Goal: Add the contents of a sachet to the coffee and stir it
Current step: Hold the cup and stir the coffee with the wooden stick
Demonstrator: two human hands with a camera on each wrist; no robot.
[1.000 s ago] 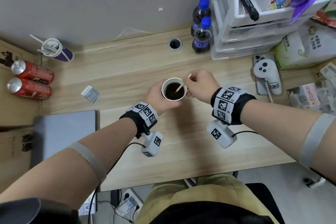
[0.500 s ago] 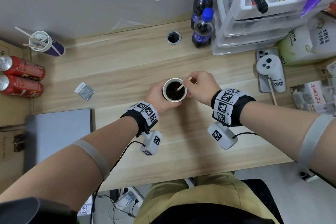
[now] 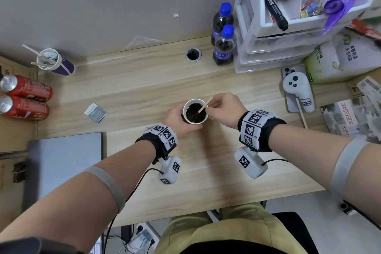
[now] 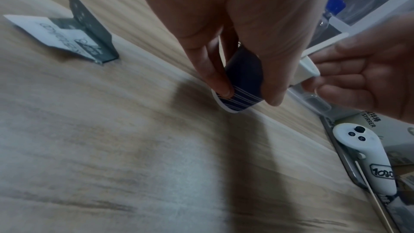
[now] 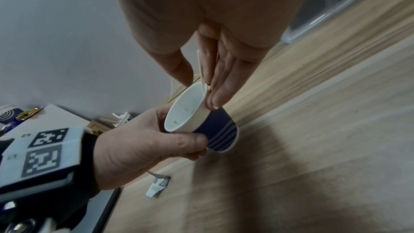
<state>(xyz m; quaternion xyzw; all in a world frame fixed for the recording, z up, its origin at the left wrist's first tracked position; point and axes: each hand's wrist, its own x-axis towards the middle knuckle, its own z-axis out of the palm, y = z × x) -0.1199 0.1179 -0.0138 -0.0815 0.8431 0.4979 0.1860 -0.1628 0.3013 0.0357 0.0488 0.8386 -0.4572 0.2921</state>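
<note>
Coffee cup (image 3: 194, 112) stands mid-counter (image 3: 144, 89), held by my left hand (image 3: 175, 117) while my right hand (image 3: 223, 109) pinches the stirrer (image 3: 205, 105) dipped inside; I should circle gently, clear of the rim.

We see the cup (image 3: 194, 112) mid-desk (image 3: 206, 181), the sachet (image 3: 95, 112) to its left, two bottles (image 3: 223, 45) behind it, a controller (image 3: 298, 91) far right.

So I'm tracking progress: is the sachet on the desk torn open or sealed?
Torn open: the sachet lies with one flap standing up, apart from both hands.
</note>
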